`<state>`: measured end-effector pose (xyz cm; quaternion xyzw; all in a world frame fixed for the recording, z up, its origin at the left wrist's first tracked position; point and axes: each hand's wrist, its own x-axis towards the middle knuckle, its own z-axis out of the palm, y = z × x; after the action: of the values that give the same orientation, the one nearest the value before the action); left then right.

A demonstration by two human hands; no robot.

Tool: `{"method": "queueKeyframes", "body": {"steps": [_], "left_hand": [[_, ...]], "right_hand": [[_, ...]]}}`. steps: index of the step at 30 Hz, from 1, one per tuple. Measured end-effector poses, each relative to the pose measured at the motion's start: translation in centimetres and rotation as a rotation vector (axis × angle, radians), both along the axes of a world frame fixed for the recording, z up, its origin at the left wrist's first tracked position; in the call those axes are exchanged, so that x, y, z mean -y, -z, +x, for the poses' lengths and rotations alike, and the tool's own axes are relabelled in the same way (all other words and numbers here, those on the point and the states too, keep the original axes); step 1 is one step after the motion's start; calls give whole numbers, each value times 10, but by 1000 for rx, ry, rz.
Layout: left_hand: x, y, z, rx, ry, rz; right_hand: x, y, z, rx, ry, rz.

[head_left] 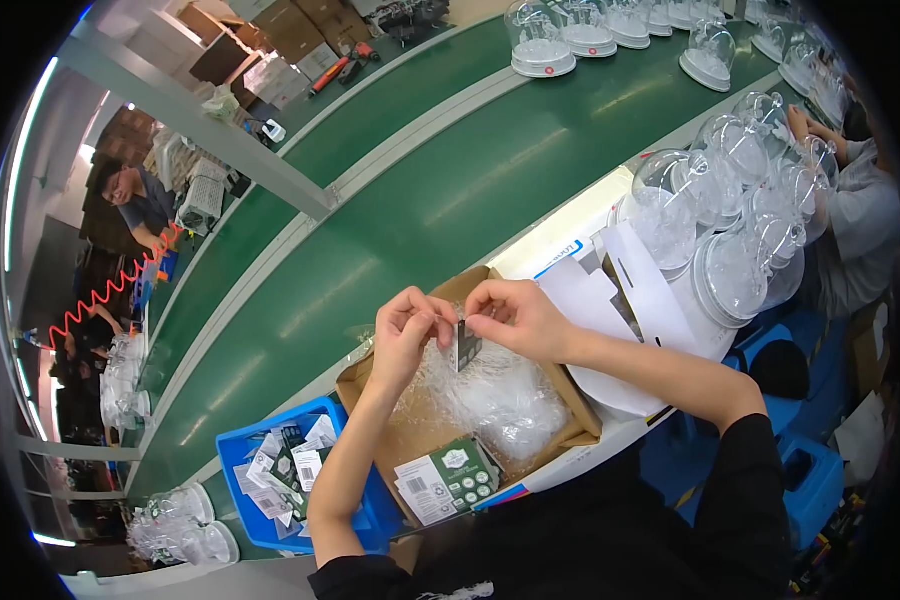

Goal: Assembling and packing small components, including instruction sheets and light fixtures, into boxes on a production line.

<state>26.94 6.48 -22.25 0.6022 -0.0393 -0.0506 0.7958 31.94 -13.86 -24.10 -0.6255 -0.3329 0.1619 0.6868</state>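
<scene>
Pinching at chest height: left hand and right hand, close together, thumbs and fingertips drawn in on the upper part of a small dark card. Remaining fingers curled. Card hangs roughly upright between the hands, above an open cardboard box; whether a film wraps it, cannot tell.

Box: heap of crumpled clear plastic film filling the middle and right. Green-and-white printed cards at its near side, lying flat and overlapping.

Left of box, just beside it: blue bin, loose pile of white and dark green cards inside. Right of box: white paper sheets, partly overlapping.

Beyond the sheets, a crowd of clear domes on white bases; a co-worker in a pale top sits close by them. Green conveyor belt curves across, ahead of the box; more domes along its far stretch. Far left, another person near a red coiled cord.
</scene>
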Motion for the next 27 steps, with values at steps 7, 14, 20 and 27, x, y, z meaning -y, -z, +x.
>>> {"method": "queueKeyframes", "body": {"steps": [7,14,20,27], "left_hand": [[19,-5,-3,67,-35,216],[22,-3,-4,132,-80,230],[19,-2,-5,192,-61,379],[22,2,-5,203,-98,389]], "right_hand": [[0,2,-2,-222,-12,97],[0,-1,1,-308,18,110],[-2,1,0,-283,10,121],[0,6,0,-245,-17,113]]}}
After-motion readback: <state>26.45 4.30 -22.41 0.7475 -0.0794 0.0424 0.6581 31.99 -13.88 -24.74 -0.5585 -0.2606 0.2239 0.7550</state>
